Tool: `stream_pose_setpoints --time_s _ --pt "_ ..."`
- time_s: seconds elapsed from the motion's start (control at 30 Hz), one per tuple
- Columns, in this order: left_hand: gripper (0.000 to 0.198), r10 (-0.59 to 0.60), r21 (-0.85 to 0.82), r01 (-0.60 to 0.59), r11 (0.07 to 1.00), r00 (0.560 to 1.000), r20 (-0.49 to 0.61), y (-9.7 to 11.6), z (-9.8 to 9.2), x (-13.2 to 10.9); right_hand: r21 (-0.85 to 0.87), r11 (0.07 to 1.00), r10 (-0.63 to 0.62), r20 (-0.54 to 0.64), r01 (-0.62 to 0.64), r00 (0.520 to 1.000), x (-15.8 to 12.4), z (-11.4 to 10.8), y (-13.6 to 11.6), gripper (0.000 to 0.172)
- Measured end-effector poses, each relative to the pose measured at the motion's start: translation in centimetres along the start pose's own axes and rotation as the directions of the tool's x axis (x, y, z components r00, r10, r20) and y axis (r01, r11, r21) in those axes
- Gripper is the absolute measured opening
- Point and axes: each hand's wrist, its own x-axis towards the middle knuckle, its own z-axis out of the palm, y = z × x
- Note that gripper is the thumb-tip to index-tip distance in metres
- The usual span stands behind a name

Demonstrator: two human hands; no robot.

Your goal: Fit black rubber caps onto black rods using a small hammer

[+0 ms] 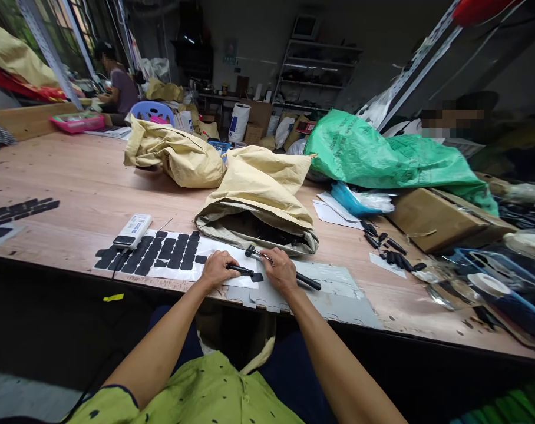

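Note:
My left hand is closed on one end of a slim black part, which lies low over the white sheet. Just right of it, my right hand grips a small hammer, its head pointing left and its black handle sticking out to the right. A single black rounded piece is between the hands. Left of them, rows of black rounded pieces cover a white sheet. Under and beside my right hand is a grey board.
An open tan sack stands behind my hands, beside another sack. A white device rests at left. Black parts, a cardboard box and a green sack are at right. A person sits at back left.

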Motion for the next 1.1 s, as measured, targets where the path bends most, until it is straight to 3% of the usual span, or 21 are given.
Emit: stream_pose_setpoints --time_s 0.2,0.47,0.7,0.87,0.93,1.0,1.1 --pt "0.014 0.020 0.017 -0.020 1.000 1.000 0.014 -0.1 -0.1 -0.1 -0.089 0.994 -0.062 0.002 0.062 0.998 0.2 1.7 1.0 0.020" --pt "0.024 0.152 0.068 -0.157 0.985 0.986 0.071 -0.2 -0.4 -0.4 -0.157 0.987 -0.035 0.031 0.039 0.999 0.2 1.5 0.3 0.019" --pt "0.031 0.131 0.061 -0.137 0.989 0.987 0.089 0.2 -0.8 -0.4 -0.155 0.988 -0.025 0.019 0.028 1.000 0.2 1.6 0.4 0.019" --pt "0.032 0.259 -0.102 -0.252 0.962 0.964 0.063 2.6 -1.7 -3.3 -0.146 0.989 -0.030 0.022 0.033 0.999 0.2 1.5 0.3 0.019" --pt "0.031 0.321 -0.226 -0.282 0.932 0.933 0.160 3.7 -1.4 -5.8 -0.147 0.989 -0.024 0.024 0.027 0.999 0.2 1.5 0.3 0.019" --pt "0.029 0.327 -0.289 -0.237 0.928 0.889 0.320 4.2 -0.2 -8.3 -0.151 0.988 -0.015 0.025 0.019 1.000 0.2 1.5 0.2 0.019" --pt "0.024 0.156 -0.165 -0.083 0.983 0.851 0.501 3.1 3.0 -11.0 -0.147 0.989 -0.009 0.028 0.013 1.000 0.2 1.4 0.1 0.019"
